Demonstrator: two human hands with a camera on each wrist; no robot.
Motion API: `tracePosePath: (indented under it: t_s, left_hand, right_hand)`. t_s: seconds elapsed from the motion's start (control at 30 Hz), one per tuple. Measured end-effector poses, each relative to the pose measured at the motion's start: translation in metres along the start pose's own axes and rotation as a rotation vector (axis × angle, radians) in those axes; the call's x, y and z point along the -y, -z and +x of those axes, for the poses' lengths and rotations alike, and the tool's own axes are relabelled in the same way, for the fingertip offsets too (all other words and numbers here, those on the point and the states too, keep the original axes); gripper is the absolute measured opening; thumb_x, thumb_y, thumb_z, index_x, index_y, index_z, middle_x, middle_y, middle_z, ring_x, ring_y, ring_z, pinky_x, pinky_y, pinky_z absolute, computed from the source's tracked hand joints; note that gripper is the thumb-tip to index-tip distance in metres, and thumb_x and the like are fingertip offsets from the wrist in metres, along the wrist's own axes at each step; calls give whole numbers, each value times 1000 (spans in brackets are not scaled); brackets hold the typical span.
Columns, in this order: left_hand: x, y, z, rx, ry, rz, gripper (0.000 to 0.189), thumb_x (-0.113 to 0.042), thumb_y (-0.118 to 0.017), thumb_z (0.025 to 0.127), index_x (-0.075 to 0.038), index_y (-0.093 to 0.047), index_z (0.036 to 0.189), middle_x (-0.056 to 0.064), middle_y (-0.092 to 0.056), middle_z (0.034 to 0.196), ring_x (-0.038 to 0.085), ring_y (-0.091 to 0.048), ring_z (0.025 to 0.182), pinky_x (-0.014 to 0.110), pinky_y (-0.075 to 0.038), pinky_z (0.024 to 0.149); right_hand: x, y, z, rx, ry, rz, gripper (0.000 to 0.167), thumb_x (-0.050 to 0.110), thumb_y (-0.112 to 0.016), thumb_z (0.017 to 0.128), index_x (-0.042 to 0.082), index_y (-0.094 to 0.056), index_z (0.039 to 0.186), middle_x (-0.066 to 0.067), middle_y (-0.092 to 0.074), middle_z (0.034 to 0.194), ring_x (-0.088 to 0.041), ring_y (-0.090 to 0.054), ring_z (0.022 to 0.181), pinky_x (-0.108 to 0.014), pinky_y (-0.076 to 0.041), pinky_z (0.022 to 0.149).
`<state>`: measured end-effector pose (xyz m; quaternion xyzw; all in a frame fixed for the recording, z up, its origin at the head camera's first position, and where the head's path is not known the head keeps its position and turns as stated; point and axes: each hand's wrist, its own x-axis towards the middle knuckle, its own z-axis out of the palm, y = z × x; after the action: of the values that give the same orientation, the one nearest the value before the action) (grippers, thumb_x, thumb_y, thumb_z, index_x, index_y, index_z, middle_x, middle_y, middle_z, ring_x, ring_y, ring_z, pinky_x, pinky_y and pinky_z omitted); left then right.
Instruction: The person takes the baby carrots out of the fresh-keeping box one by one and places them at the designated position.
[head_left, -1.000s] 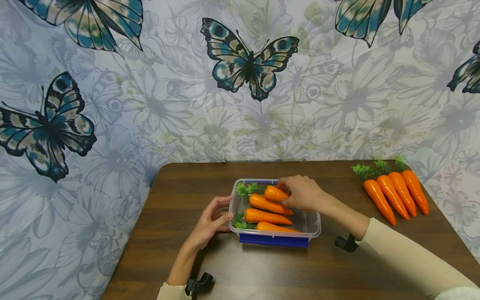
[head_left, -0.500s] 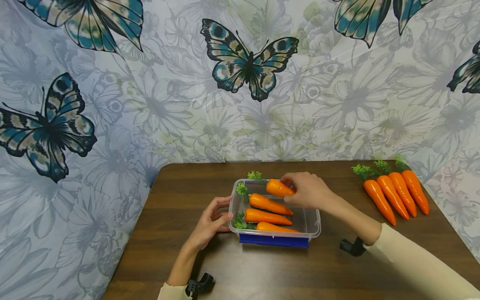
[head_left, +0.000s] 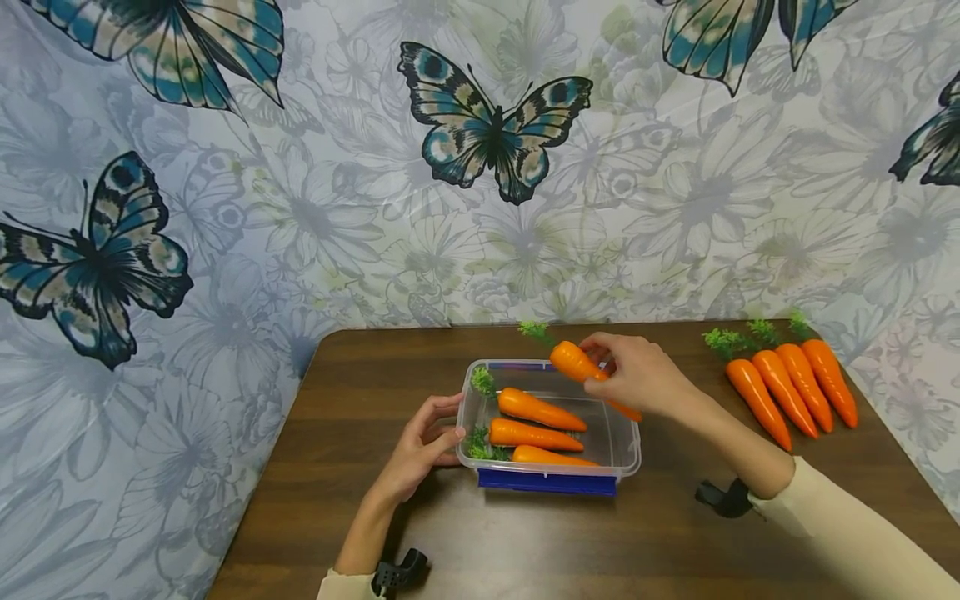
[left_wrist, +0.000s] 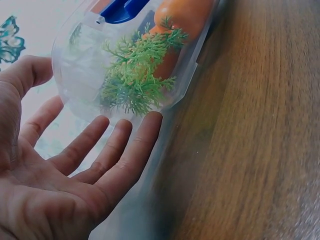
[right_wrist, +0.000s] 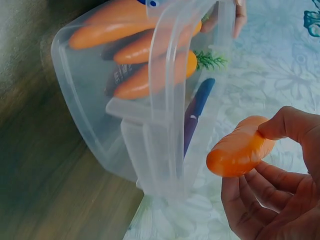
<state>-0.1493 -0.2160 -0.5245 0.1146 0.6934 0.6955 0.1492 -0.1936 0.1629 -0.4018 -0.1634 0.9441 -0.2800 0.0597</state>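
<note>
One carrot (head_left: 576,363), pinched in right hand (head_left: 641,375) above box (head_left: 617,442) — long axis slanting, leafy top far-left, tip near-right. Left hand (head_left: 420,442) — fingers loosely extended at box's left end.

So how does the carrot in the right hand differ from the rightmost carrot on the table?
The held carrot is pinched in the right hand, off the table; the rightmost carrot lies on the table, untouched. In the head view, the right hand partly hides the held carrot; the rightmost carrot's body shows whole. Both are orange with green leafy tops.
</note>
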Motion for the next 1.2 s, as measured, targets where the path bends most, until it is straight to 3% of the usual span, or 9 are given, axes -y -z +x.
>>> tracePosePath:
  t_s: [0.23, 1.2]
  left_hand:
    - [0, 0, -1, 5, -3, -3, 52, -12, -66, 107, -14, -48, 155, 27, -49, 157, 36, -68, 124, 47, -68, 82]
    - [1, 0, -1, 5, -4, 5, 54, -12, -67, 107, -14, -46, 157, 28, -48, 157, 40, -67, 124, 45, -68, 82]
  right_hand:
    - [-14, 9, -12, -16, -41, 36, 49, 28, -76, 94, 14, -67, 139, -7, -76, 117, -20, -72, 99, -42, -59, 84]
    - [-80, 20, -49, -95, -192, 86, 55, 36, -76, 98, 6, -62, 142, -17, -72, 125, -30, -72, 104, -37, -59, 77]
